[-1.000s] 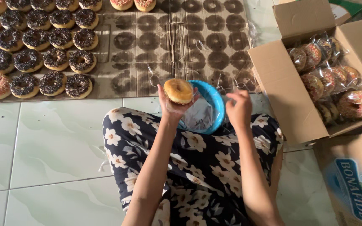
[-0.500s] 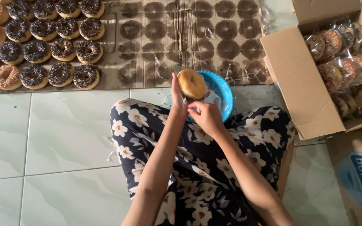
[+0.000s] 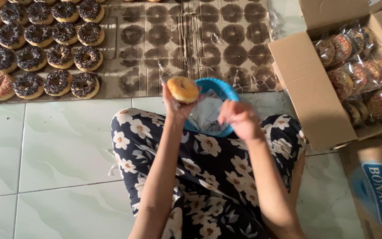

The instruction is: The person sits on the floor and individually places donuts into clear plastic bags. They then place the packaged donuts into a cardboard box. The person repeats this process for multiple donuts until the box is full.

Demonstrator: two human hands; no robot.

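Left hand [image 3: 176, 106] cupped under a plain glazed doughnut [image 3: 182, 89], lifted clear of the blue bowl [image 3: 226, 90] of clear bags [image 3: 206, 113] so the right hand [image 3: 239, 119], fingers curled, seemingly pinching one, can reach in beside the lap.

Both bare forearms reach forward from the lower edge of the view, over the crossed legs. The left hand [image 3: 176, 104] is raised, wrist bent back, palm up, its fingers curled up in a closed grip. The right hand [image 3: 239, 120] sits lower and to the side, knuckles up, fingers bent and pinched together. The two hands are apart.
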